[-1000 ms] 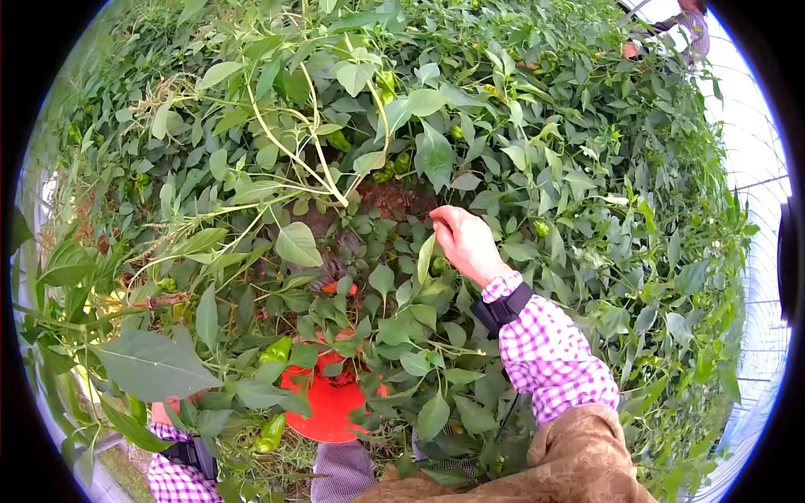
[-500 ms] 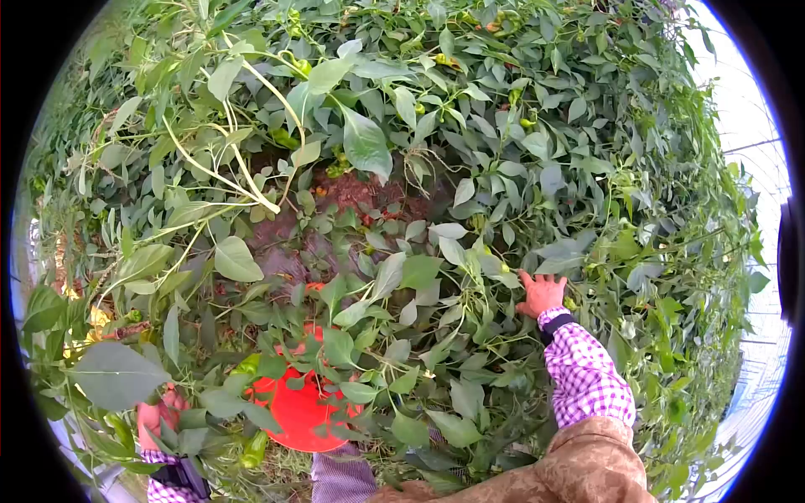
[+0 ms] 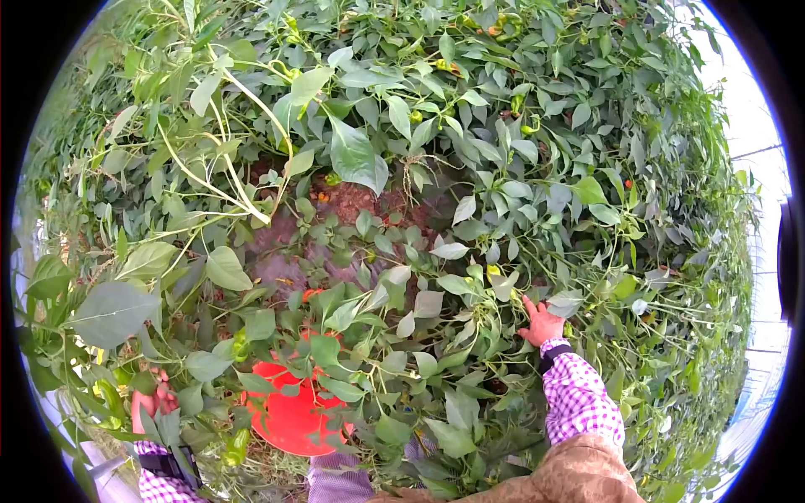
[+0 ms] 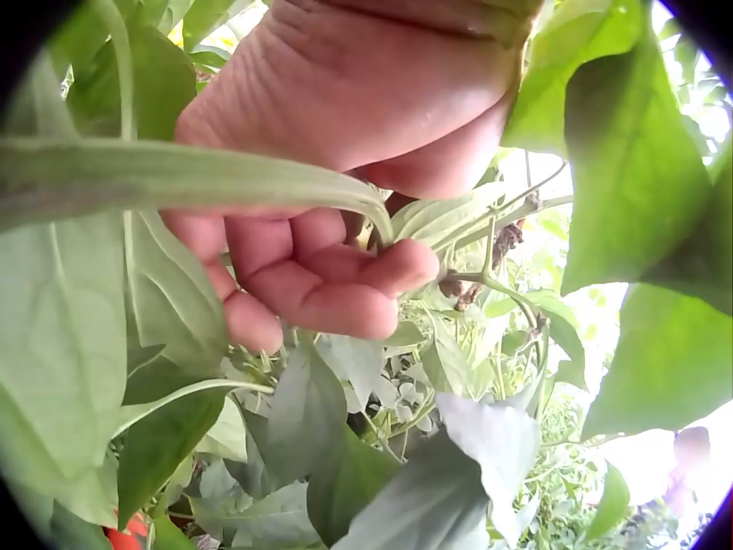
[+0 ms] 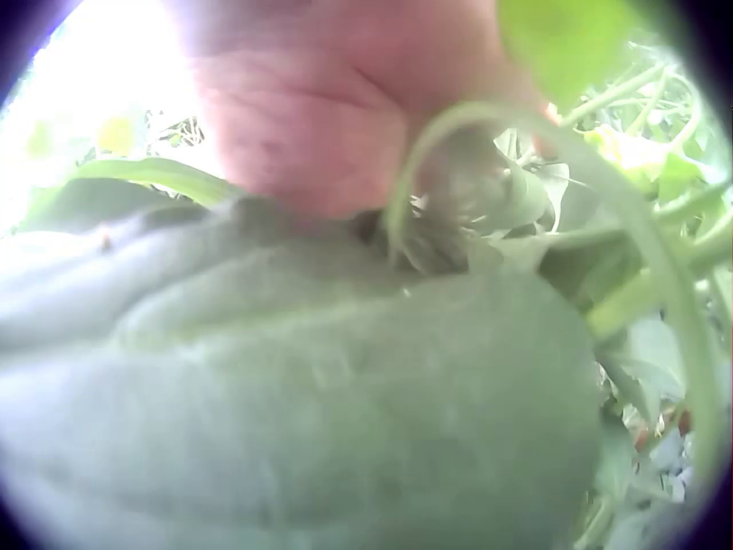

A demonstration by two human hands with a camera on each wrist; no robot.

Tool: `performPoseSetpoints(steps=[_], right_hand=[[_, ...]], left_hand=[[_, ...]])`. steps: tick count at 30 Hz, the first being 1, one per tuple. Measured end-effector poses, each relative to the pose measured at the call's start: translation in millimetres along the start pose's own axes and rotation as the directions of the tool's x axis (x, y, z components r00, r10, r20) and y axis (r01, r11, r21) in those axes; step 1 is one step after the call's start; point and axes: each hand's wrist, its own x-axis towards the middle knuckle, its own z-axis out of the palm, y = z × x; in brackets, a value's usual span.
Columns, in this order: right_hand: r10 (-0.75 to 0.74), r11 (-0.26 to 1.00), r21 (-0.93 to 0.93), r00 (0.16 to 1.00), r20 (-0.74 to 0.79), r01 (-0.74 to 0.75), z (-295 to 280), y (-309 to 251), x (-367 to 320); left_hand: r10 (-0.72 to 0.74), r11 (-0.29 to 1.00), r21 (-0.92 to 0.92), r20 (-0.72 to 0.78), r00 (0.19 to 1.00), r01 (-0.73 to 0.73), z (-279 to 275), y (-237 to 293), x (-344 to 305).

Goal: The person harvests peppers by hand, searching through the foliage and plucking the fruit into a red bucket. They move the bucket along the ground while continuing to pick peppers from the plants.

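My right hand (image 3: 541, 324) reaches into the pepper plants at centre right in the head view, a finger stretched forward and a leaf over part of the hand. In the right wrist view, a large blurred leaf (image 5: 309, 378) covers its fingertips. Low at the left, my left hand (image 3: 154, 398) is among leaves, palm up with loosely bent fingers. A green stem (image 4: 229, 174) crosses in front of that palm in the left wrist view, and nothing shows in its grasp. Between the arms stands a red bucket (image 3: 293, 425), partly covered by leaves.
Green peppers (image 3: 236, 447) hang near the bucket. A branching pale stem (image 3: 243, 197) rises at the upper left. Reddish soil (image 3: 356, 205) shows between the rows. Dense pepper foliage (image 3: 587, 126) fills the far side, with pale greenhouse sheeting (image 3: 759, 243) at the right edge.
My right hand has moved down and to the right, away from the middle of the plants, into the foliage. The left hand has come further into view. The head view has shifted.
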Motion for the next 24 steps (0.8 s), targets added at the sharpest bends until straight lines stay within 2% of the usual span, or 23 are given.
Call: performPoseSetpoints(steps=[2, 3, 6, 8, 10, 13, 17, 20, 22, 24], right_hand=[[-0.044, 0.993, -0.118, 0.991, -0.127, 0.029, 19, 5, 2], [-0.085, 0.996, -0.041, 0.990, -0.111, 0.081, 28, 14, 10], [-0.118, 0.993, -0.008, 0.980, -0.161, 0.119, 34, 17, 13], [-0.120, 0.993, -0.012, 0.979, -0.164, 0.120, 38, 18, 15], [-0.122, 0.993, -0.015, 0.978, -0.170, 0.121, 34, 16, 14], [-0.085, 0.995, -0.065, 0.984, -0.155, 0.076, 33, 13, 9], [-0.056, 0.996, -0.073, 0.986, -0.159, 0.045, 37, 12, 11], [-0.040, 0.996, -0.082, 0.979, -0.200, 0.024, 28, 1, -4], [-0.059, 0.994, -0.099, 0.968, -0.244, 0.036, 33, 4, -3], [-0.014, 0.995, -0.101, 0.981, -0.192, -0.006, 32, 5, -2]], left_hand=[[-0.022, 1.000, -0.007, 0.120, 0.993, 0.023, -7, 2, -2], [-0.022, 1.000, -0.015, 0.108, 0.994, 0.023, -5, 0, -3], [0.032, 0.994, -0.105, 0.100, 0.994, -0.022, -7, -5, -9], [0.027, 0.994, -0.107, 0.308, 0.951, 0.006, -23, -5, -6], [-0.039, 0.991, -0.118, 0.256, 0.966, 0.071, -30, -5, -3], [-0.023, 0.998, -0.044, 0.261, 0.965, 0.035, -37, -8, 2], [-0.037, 0.996, -0.073, 0.186, 0.982, 0.051, -48, -3, 3], [0.030, 0.994, -0.105, 0.163, 0.986, -0.013, -48, -7, 2], [0.035, 0.995, -0.094, 0.220, 0.975, -0.014, -47, -5, 2], [0.058, 0.995, -0.091, 0.268, 0.962, -0.034, -36, -3, -2]])
